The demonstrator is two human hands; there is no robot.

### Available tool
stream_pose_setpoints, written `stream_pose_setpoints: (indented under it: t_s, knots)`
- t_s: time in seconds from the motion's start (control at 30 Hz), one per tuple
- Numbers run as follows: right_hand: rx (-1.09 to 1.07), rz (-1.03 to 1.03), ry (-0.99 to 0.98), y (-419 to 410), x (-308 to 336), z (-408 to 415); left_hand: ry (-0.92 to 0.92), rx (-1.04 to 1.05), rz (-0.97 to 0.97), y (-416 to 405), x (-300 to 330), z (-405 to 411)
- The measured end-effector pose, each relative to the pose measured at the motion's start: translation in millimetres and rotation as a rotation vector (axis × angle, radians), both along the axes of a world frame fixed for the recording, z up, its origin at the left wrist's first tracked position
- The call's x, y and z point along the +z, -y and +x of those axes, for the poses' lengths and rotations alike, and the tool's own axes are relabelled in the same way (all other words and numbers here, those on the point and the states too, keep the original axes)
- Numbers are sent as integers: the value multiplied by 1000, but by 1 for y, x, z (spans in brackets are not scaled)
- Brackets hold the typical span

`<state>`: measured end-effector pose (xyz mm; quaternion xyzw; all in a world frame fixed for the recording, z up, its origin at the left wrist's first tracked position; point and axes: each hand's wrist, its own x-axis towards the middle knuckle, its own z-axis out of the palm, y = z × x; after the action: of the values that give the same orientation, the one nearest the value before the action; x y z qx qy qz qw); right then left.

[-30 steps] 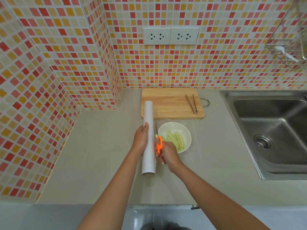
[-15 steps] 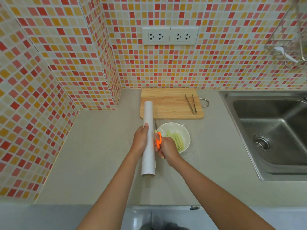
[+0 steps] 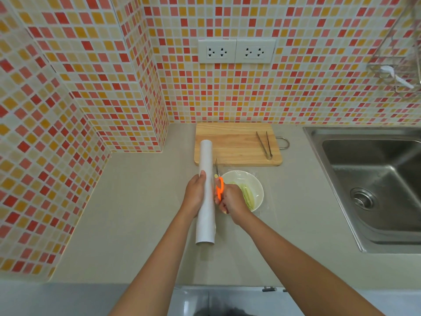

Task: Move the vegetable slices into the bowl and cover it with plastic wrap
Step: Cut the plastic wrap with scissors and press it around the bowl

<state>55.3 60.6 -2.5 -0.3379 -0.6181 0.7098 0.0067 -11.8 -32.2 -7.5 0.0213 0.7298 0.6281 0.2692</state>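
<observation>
We could read no writing on the plain white plastic wrap roll (image 3: 205,195), which our left hand (image 3: 195,195) gripped, fingers curled round it. Our right hand (image 3: 231,200) held orange-handled scissors (image 3: 219,184), fingers curled through the loops, partly hiding the white bowl (image 3: 249,187) of vegetable slices (image 3: 247,192) on the counter (image 3: 141,213). Behind lay a cutting board (image 3: 237,143) bearing tongs (image 3: 265,144); a sink (image 3: 373,179) stood right.

We see a wall (image 3: 296,94) of little red, orange and yellow tiles. Two white sockets (image 3: 236,51) sit on it. Below lies a grey counter (image 3: 141,215), with a shiny metal sink (image 3: 373,188) on the right.
</observation>
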Motion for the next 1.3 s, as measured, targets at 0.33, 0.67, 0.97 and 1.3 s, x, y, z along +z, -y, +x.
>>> stream_pose_setpoints:
  t_s: [0.33, 0.67, 0.97, 1.3]
  knots:
    - [-16, -32, 29, -6, 4, -9, -17, -12, -6, -1, 3, 1]
    - [30, 37, 73, -18, 12, -23, -47, -30, 16, -2, 4, 4]
    - [14, -23, -29, -21, 7, -34, -53, -26, -9, 1, 5, 3]
    - [32, -3, -47, -24, 8, -46, -37, -12, -30, 2, 2, 3]
